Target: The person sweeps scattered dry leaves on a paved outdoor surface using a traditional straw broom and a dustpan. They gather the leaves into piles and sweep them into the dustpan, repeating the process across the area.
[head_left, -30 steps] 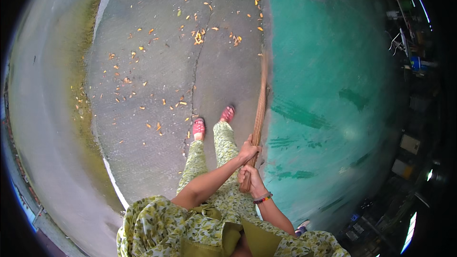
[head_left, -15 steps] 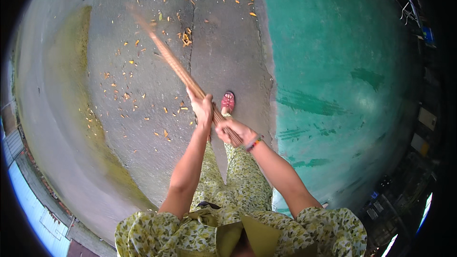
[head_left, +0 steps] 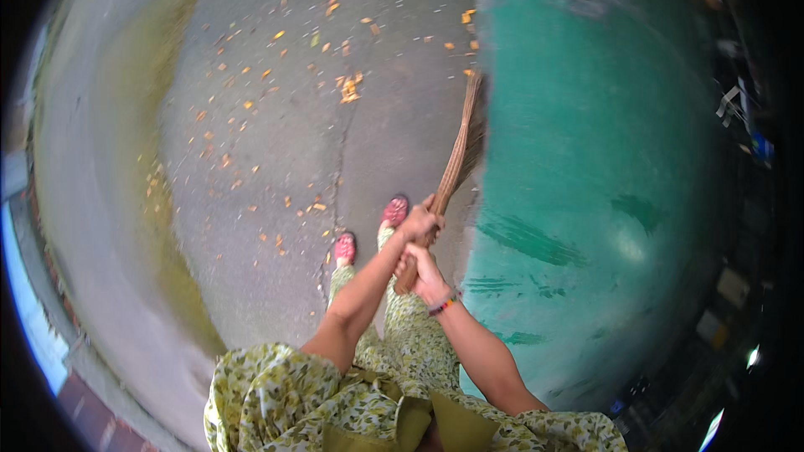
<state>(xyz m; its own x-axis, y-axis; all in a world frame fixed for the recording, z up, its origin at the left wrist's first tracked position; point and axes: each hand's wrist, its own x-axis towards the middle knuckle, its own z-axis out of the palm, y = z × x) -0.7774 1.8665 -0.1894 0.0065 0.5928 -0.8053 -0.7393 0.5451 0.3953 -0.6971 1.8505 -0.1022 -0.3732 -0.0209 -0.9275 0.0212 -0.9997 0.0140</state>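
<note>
Head view, from the left: a mossy yellow-brown strip [head_left: 151, 201] curves down the side of grey pavement [head_left: 243, 285], where yellow and orange leaves [head_left: 349, 88] lie scattered, with one small cluster near a thin crack that runs lengthwise. Lower down, the person's left red sandal [head_left: 345, 247] stands on the pavement, and the right red sandal [head_left: 395, 210] stands slightly farther forward. Patterned green-and-white trousers [head_left: 419, 343] rise from them. The left hand [head_left: 420, 223] has its fingers closed around the shaft of a brown broom [head_left: 453, 169] of bundled stems; just below, the right hand [head_left: 425, 269] is wrapped around it near its butt end, a beaded bracelet [head_left: 442, 305] on that wrist. The broom slants up and away to the right, and its far end is near the pavement's border with the green floor [head_left: 578, 134]. Dark streaks [head_left: 532, 238] mark that floor, and dim clutter fills the far right edge, too dark to tell apart.
</note>
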